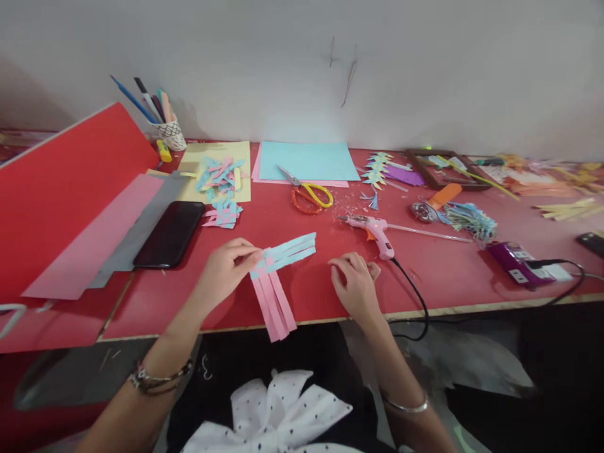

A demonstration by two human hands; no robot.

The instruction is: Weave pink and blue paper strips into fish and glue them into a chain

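My left hand pinches the woven corner of a paper weave between thumb and fingers. Light blue strips fan out from it to the right, and pink strips hang down over the table's front edge. To the right of the weave, my right hand hovers near the table with its fingers loosely bent and apart; nothing shows in it. A pink glue gun with a clear glue stick lies just beyond that hand. Scissors with red and yellow handles lie open behind the weave.
On the left are a black phone, red sheet and pen cup. Paper pieces sit on yellow paper; blue sheets lie at the back. A purple power adapter and the glue gun's cord are on the right.
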